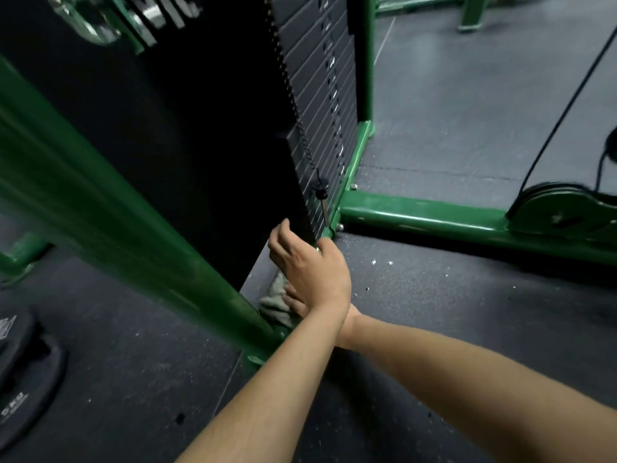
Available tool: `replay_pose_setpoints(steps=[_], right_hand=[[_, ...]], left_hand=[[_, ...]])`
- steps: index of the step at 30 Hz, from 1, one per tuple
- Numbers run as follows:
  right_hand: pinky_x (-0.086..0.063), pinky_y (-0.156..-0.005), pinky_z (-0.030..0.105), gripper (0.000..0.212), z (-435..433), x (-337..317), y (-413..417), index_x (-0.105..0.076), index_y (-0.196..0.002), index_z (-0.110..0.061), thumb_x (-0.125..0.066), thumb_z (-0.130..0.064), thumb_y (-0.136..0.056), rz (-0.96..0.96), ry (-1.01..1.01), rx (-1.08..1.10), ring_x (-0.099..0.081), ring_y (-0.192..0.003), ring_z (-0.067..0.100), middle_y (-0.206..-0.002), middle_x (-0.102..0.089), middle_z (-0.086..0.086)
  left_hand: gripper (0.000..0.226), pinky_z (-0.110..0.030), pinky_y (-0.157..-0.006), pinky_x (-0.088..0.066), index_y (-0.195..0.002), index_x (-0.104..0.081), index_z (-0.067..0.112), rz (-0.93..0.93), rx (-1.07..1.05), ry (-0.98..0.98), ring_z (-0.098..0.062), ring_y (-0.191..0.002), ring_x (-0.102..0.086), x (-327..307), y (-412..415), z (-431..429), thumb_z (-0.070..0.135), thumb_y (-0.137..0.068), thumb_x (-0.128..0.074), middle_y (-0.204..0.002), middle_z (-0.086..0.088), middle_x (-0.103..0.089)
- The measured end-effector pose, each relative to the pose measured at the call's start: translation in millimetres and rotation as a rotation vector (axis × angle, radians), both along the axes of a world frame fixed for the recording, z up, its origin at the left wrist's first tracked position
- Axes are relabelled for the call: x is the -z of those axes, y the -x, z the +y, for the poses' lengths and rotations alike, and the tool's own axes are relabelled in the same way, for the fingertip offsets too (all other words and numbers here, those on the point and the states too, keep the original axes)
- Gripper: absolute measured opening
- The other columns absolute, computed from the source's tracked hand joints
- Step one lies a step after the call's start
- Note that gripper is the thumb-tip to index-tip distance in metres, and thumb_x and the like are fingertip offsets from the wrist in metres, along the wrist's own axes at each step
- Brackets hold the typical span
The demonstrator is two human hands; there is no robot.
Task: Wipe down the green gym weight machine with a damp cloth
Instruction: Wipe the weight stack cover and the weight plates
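Note:
The green weight machine has a slanted upright post (110, 222), a base bar (417, 217) and a black weight stack (329, 105) with a selector pin (321, 190). A grey-green cloth (273, 300) lies bunched at the foot of the post, by the bottom of the black side panel (187, 138). My right hand (295, 302) reaches in from the right and presses the cloth with straight fingers; most of that hand is hidden under my left wrist. My left hand (309, 265) crosses above it, fingers loosely curved, touching the panel's lower corner.
Black weight plates (23, 372) lie on the rubber floor at the lower left. A pulley housing (564, 212) with a black cable stands on the base bar at right. White specks dot the floor (434, 295) near the base. More green frame (472, 11) stands far back.

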State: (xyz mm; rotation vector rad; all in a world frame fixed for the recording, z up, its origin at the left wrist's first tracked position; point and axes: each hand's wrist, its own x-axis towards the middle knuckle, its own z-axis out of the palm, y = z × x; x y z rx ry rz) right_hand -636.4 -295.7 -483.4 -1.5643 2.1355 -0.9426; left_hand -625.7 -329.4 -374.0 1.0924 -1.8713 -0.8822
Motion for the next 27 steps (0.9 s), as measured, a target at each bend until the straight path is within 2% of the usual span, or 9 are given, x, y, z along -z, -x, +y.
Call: replay_pose_setpoints(steps=[2,4,6,11,14,18,22,25,27], right_hand=[[-0.045,-0.113,0.046,0.035,-4,6,9,-0.057,-0.139,-0.02,-0.05,-0.029,-0.106,-0.008,-0.16,0.028,-0.053,-0.134,0.027,-0.143,-0.059,0.007],[-0.053,-0.097,0.043,0.025,0,-9,19,-0.064,-0.121,-0.024,-0.055,-0.028,-0.099,-0.037,-0.144,0.179,-0.064,-0.116,0.029,-0.124,-0.069,0.005],[-0.053,-0.079,0.039,0.017,12,-26,28,-0.068,-0.103,-0.023,-0.058,-0.025,-0.089,-0.023,-0.019,0.379,-0.067,-0.098,0.027,-0.105,-0.074,0.002],[-0.044,-0.061,0.039,0.015,35,-95,70,-0.058,-0.073,-0.019,-0.058,-0.01,-0.086,-0.408,0.384,0.872,-0.052,-0.059,0.01,-0.064,-0.061,0.0],[-0.045,-0.061,0.036,0.019,41,-172,95,-0.061,-0.078,-0.018,-0.054,-0.007,-0.091,-0.476,0.673,0.906,-0.053,-0.068,0.014,-0.07,-0.063,-0.002],[-0.057,-0.078,0.036,0.024,15,-287,108,-0.068,-0.103,-0.024,-0.051,-0.013,-0.091,-0.449,0.946,0.791,-0.068,-0.089,0.015,-0.093,-0.073,-0.005],[-0.057,-0.084,0.034,0.028,-26,-370,98,-0.069,-0.109,-0.024,-0.054,-0.011,-0.09,-0.316,1.056,0.661,-0.069,-0.094,0.009,-0.097,-0.073,-0.009],[-0.053,-0.084,0.02,0.029,-39,-402,91,-0.069,-0.112,-0.025,-0.056,-0.008,-0.093,-0.189,1.028,0.624,-0.066,-0.097,0.001,-0.101,-0.072,-0.012],[-0.052,-0.084,0.02,0.03,-37,-410,95,-0.069,-0.114,-0.025,-0.057,-0.009,-0.093,-0.14,1.033,0.637,-0.067,-0.096,0.001,-0.102,-0.072,-0.011]], left_hand=[[0.069,-0.053,-0.109,-0.043,-0.149,-0.04,0.012,0.075,0.02,0.063,-0.03,-0.135,-0.042,-21,10,-5,0.016,-0.084,-0.063,-0.153,-0.007,-0.035],[0.074,-0.052,-0.116,-0.037,-0.149,-0.041,0.005,0.162,0.043,0.189,-0.035,-0.139,-0.039,-49,22,-11,0.012,-0.08,-0.067,-0.154,-0.015,-0.034],[0.076,-0.044,-0.121,-0.03,-0.148,-0.044,-0.001,0.234,0.081,0.367,-0.038,-0.141,-0.038,-81,34,-14,0.009,-0.077,-0.068,-0.155,-0.022,-0.036],[0.077,-0.04,-0.119,-0.026,-0.148,-0.047,0.001,0.372,0.119,0.514,-0.036,-0.145,-0.037,-182,70,-16,0.014,-0.076,-0.069,-0.158,-0.02,-0.035],[0.079,-0.047,-0.116,-0.033,-0.152,-0.043,0.006,0.347,0.037,0.562,-0.035,-0.144,-0.038,-225,85,-23,0.022,-0.081,-0.074,-0.16,-0.017,-0.033],[0.089,-0.051,-0.11,-0.04,-0.154,-0.039,0.01,0.302,-0.053,0.499,-0.032,-0.141,-0.039,-270,97,-36,0.031,-0.08,-0.085,-0.157,-0.013,-0.035],[0.039,-0.051,-0.096,-0.05,-0.114,-0.052,0.014,0.313,0.02,0.389,-0.031,-0.113,-0.055,-289,93,-63,0.022,-0.082,-0.071,-0.123,-0.007,-0.053],[0.044,-0.049,-0.084,-0.054,-0.101,-0.053,0.016,0.368,0.103,0.231,-0.03,-0.099,-0.064,-295,87,-67,0.051,-0.075,-0.045,-0.109,-0.004,-0.061],[0.029,-0.048,-0.081,-0.055,-0.102,-0.053,0.019,0.421,0.105,0.25,-0.028,-0.096,-0.066,-295,87,-65,0.043,-0.087,-0.057,-0.106,0.0,-0.063]])
